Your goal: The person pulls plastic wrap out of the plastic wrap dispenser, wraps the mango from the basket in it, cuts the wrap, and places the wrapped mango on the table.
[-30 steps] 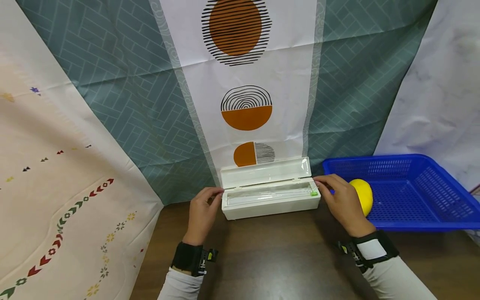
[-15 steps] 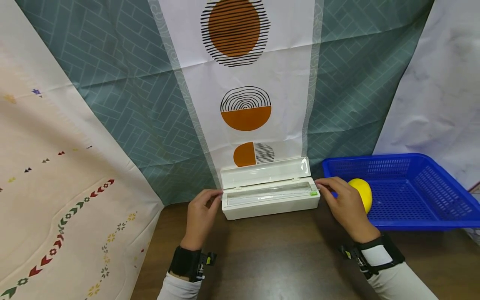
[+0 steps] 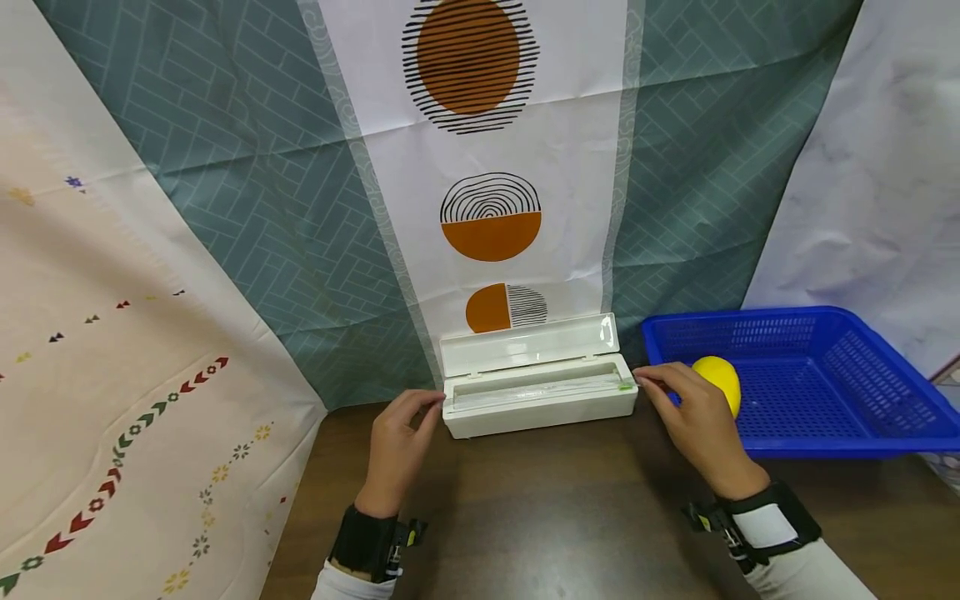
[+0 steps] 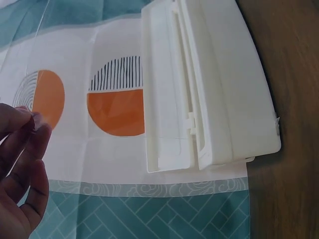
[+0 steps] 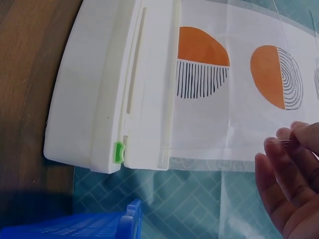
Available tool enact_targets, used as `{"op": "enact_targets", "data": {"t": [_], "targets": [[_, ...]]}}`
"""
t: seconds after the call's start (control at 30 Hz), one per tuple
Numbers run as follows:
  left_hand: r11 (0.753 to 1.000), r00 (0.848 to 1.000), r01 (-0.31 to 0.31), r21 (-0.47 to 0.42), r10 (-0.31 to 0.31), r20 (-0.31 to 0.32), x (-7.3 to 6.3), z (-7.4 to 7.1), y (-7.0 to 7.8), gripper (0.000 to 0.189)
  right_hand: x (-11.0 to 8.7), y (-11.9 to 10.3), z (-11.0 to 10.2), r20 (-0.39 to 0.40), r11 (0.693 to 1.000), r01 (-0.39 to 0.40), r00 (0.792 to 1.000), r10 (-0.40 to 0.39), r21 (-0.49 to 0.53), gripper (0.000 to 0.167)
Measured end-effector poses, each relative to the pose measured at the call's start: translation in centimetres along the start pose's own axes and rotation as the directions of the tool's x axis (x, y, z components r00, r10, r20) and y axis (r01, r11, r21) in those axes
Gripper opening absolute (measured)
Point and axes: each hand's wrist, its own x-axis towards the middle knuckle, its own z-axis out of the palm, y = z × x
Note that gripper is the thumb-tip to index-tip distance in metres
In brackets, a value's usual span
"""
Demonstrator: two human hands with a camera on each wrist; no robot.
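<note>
Clear plastic film [image 3: 536,391] is held spread along the open white rectangular plastic box [image 3: 540,421] on the brown wooden table [image 3: 525,517], one edge pinched between thumb and fingers by the left hand [image 3: 397,450] and the opposite edge by the right hand [image 3: 697,423]. Both edges should be drawn level under light, even tension, clear of the small green plastic piece [image 5: 118,152], so that creasing is avoided.
</note>
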Motion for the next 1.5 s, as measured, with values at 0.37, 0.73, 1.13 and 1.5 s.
{"op": "enact_targets", "data": {"t": [0.37, 0.73, 1.13, 1.5], "targets": [[1.0, 1.0, -0.002, 0.026, 0.002, 0.018, -1.4, -0.4, 0.6, 0.021, -1.3, -0.1, -0.5, 0.036, 1.0, -0.015, 0.999, 0.015, 0.005, 0.025], [0.998, 0.994, 0.065, 0.009, -0.065, 0.087, -3.4, -0.8, 1.1, 0.019, -3.5, 0.0, -1.0, 0.042, 0.999, 0.052, 0.998, -0.052, -0.007, 0.03], [0.999, 0.993, 0.046, -0.018, -0.043, 0.111, -5.5, -0.5, 1.0, 0.018, -5.1, 0.2, -1.3, 0.09, 0.999, 0.05, 0.995, -0.048, -0.018, 0.032], [0.997, 0.985, 0.076, -0.013, -0.073, 0.159, -7.7, 0.1, 1.0, 0.02, -7.1, 0.9, -1.4, 0.148, 0.993, 0.115, 0.982, -0.118, 0.024, 0.041]]}}
